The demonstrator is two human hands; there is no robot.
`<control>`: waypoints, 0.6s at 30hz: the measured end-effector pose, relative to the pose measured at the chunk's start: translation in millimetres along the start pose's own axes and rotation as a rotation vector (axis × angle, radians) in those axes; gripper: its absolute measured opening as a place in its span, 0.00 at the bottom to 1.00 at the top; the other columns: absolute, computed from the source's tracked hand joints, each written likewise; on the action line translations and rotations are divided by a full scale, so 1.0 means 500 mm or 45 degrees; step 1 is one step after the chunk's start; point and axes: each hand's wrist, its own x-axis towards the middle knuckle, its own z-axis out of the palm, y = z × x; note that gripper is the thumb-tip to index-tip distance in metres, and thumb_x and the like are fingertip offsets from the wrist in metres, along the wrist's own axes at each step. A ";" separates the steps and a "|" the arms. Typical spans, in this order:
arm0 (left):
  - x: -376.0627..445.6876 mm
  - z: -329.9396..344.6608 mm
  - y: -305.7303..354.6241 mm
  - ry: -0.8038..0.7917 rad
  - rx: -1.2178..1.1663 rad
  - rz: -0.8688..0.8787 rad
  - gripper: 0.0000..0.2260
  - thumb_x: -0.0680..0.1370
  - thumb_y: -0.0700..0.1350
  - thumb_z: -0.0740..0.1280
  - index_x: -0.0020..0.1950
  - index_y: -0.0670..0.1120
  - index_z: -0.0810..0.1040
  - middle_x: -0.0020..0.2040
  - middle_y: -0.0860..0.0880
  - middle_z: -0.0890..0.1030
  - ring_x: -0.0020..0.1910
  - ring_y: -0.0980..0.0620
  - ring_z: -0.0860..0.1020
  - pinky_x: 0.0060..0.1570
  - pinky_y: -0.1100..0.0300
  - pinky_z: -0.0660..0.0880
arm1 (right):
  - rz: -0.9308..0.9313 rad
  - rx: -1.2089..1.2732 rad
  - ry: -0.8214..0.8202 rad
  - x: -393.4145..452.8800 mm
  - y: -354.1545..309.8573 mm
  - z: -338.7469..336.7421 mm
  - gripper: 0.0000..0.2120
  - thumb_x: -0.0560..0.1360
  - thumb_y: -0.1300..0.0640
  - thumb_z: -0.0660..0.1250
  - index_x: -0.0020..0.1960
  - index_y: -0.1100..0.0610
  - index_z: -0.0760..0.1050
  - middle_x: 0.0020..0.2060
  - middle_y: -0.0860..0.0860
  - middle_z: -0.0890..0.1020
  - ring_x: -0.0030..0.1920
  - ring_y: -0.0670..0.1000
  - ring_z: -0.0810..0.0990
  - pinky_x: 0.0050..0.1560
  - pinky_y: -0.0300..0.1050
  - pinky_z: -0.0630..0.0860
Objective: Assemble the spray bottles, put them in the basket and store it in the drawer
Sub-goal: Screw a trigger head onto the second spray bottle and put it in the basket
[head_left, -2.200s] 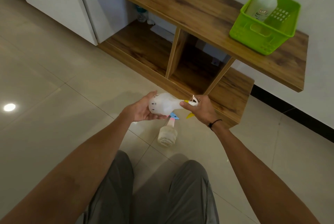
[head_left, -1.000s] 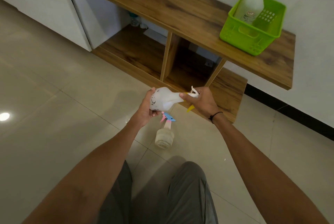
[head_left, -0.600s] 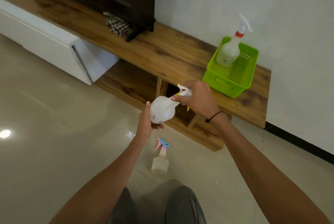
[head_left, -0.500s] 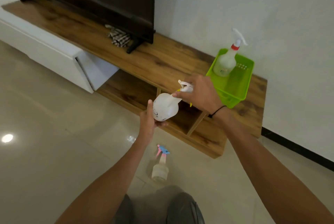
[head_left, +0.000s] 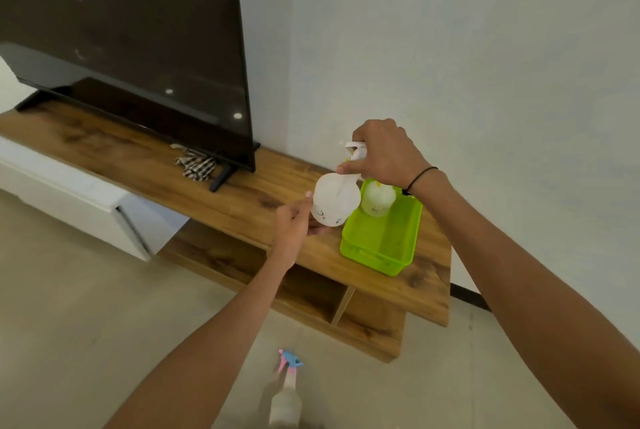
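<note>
Right hand (head_left: 384, 154) grips the upright bottle (head_left: 334, 200) by its sprayer, left hand (head_left: 292, 226) cupping its base; basket (head_left: 377, 257) lies just right.

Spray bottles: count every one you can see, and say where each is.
3. A round white bottle in both hands, a clear bottle inside the green basket, a pink-and-blue-topped bottle on the floor. None seems hidden.

Both forearms are bare, no sleeves reaching into sight. The right hand (head_left: 382, 154) has a thin black band (head_left: 419, 179) looped round the wrist just behind it. The left hand (head_left: 292, 226) wears nothing, with no ring or strap visible on it.
</note>
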 end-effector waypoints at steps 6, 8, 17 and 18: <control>0.061 0.117 0.007 -0.107 0.072 -0.066 0.13 0.84 0.43 0.69 0.61 0.35 0.85 0.52 0.41 0.88 0.49 0.46 0.88 0.47 0.50 0.87 | 0.128 -0.188 -0.088 0.023 0.089 -0.036 0.29 0.67 0.41 0.80 0.32 0.50 0.60 0.35 0.51 0.69 0.42 0.60 0.73 0.42 0.48 0.69; 0.070 0.153 -0.006 -0.142 0.082 -0.136 0.13 0.84 0.44 0.68 0.58 0.35 0.85 0.53 0.40 0.87 0.53 0.46 0.87 0.49 0.51 0.86 | 0.174 -0.202 -0.125 0.017 0.126 -0.025 0.29 0.68 0.41 0.80 0.33 0.49 0.59 0.36 0.52 0.70 0.42 0.60 0.73 0.43 0.49 0.70; 0.092 0.266 -0.072 -0.247 -0.058 -0.628 0.05 0.85 0.37 0.61 0.59 0.42 0.76 0.64 0.41 0.77 0.64 0.44 0.79 0.42 0.58 0.84 | 0.336 -0.216 -0.241 -0.013 0.268 0.075 0.25 0.69 0.40 0.80 0.46 0.54 0.68 0.47 0.52 0.73 0.46 0.59 0.75 0.46 0.50 0.72; 0.096 0.273 -0.075 -0.238 -0.087 -0.654 0.05 0.86 0.37 0.61 0.58 0.43 0.76 0.67 0.41 0.75 0.68 0.41 0.78 0.42 0.59 0.84 | 0.344 -0.204 -0.242 -0.013 0.277 0.084 0.24 0.69 0.41 0.80 0.47 0.54 0.70 0.47 0.52 0.73 0.46 0.59 0.75 0.45 0.49 0.71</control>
